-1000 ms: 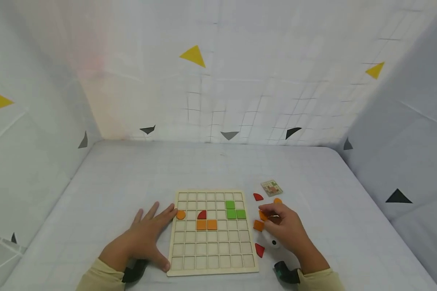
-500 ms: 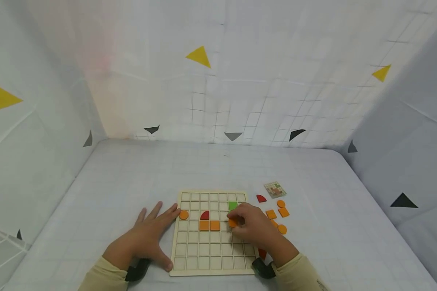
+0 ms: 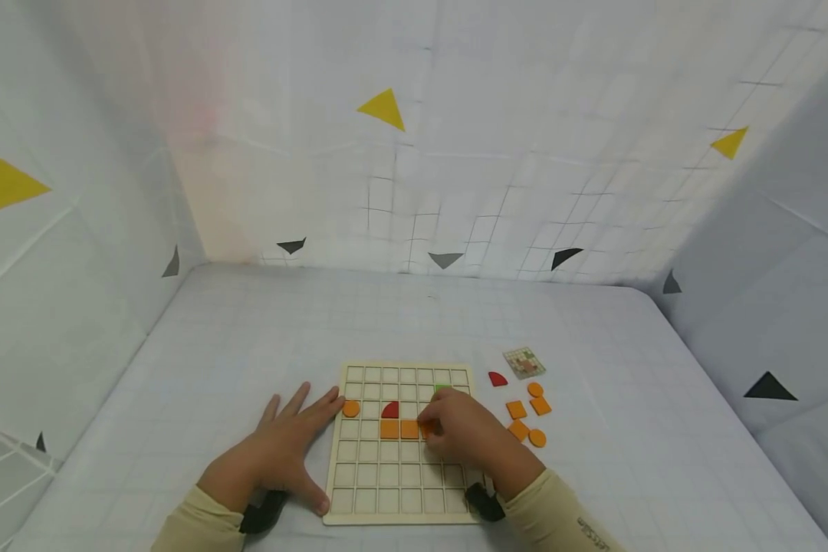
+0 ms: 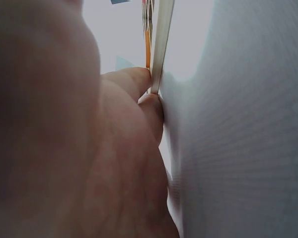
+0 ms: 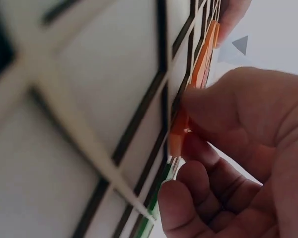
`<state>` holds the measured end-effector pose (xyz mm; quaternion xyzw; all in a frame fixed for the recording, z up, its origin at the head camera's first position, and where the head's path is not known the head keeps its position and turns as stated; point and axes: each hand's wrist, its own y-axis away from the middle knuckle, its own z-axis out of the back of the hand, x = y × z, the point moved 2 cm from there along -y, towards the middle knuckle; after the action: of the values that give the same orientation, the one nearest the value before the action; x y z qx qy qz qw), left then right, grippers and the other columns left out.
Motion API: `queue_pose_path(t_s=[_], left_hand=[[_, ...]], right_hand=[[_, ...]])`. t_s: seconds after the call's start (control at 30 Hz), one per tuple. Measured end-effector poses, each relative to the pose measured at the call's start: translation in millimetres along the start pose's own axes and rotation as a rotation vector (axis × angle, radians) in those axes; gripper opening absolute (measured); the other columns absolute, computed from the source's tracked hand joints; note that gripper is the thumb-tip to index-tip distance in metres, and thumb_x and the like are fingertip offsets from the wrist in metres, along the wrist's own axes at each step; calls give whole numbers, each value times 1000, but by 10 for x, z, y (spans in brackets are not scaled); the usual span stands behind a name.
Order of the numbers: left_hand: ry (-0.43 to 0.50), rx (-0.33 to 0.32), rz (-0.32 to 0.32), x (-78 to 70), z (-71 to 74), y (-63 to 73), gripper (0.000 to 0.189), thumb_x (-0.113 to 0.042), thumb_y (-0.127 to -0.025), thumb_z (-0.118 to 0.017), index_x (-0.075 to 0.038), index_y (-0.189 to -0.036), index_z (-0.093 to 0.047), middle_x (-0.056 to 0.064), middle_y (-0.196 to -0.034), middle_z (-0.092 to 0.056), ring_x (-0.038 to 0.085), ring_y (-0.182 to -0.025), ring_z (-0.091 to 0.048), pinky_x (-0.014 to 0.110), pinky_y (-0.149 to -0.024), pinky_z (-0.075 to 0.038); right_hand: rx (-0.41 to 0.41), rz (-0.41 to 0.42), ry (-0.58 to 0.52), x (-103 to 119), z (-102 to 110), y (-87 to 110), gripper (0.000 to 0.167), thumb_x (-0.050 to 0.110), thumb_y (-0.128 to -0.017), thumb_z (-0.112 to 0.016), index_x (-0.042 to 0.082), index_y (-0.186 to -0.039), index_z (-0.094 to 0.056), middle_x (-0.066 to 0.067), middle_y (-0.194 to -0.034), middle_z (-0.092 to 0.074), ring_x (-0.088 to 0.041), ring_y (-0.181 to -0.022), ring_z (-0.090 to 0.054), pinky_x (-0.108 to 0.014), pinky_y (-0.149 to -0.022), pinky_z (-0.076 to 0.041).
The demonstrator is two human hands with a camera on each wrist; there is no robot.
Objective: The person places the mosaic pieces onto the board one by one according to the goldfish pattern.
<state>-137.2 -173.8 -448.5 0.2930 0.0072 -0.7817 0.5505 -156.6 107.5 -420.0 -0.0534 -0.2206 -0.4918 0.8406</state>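
A pale wooden grid board (image 3: 400,522) lies flat on the white cloth. My left hand (image 3: 272,452) is spread along its left side, with fingertips and thumb at the edge. Between the thumb and fingers of my right hand (image 3: 465,431) is an orange square tile (image 5: 179,134), held right at the board's cells. Just left of it two orange squares (image 3: 399,429) sit in cells, below a red quarter-circle (image 3: 390,410). An orange disc (image 3: 351,409) lies in the left column. My right hand mostly covers a green square (image 3: 443,387).
Right of the board lie loose orange squares (image 3: 516,409), orange discs (image 3: 537,438) and a red quarter-circle (image 3: 497,379). Behind them is a small pattern card (image 3: 524,363). White cloth walls (image 3: 303,184) with coloured triangles enclose the table at the back and sides.
My right hand has picked up an orange square from the loose tiles and carried it left onto the board, beside the two orange squares. My left hand stays at the board's edge.
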Motion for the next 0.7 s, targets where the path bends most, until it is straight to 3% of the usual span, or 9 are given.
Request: queue_pose_path(t_s=[0.13,0.33,0.5,0.7], left_hand=[[-5,3,3,1,1,-7,148,-71,-33,-93,-32,-161,-30,-11,-170,-18,38,-159,2,72,-120,5],[-6,2,4,-2,-18,-16,148,-72,-32,-93,-32,-160,-31,-10,-170,-18,40,-159,2,73,-120,5],[2,5,-1,-17,-13,-5,147,-71,-33,-94,-31,-160,-31,-9,-170,-19,40,-158,2,74,-119,5],[1,3,-2,-31,11,6,147,-70,-34,-94,-29,-160,-32,-8,-170,-19,41,-158,1,74,-119,5]], right_hand=[[10,-17,54,45,-11,-12,18,17,-88,-76,16,-106,-79,8,-94,-65,-7,-82,-52,-23,-72,-51],[20,-52,28,83,-11,14,28,19,-88,-78,15,-116,-76,7,-100,-69,-7,-84,-53,-24,-75,-53],[-15,-84,-87,71,27,126,33,19,-87,-79,14,-119,-75,7,-96,-66,-9,-81,-53,-24,-70,-49],[-121,-146,-234,-46,104,337,34,17,-87,-79,14,-120,-75,5,-105,-70,-9,-87,-58,-25,-74,-53]])
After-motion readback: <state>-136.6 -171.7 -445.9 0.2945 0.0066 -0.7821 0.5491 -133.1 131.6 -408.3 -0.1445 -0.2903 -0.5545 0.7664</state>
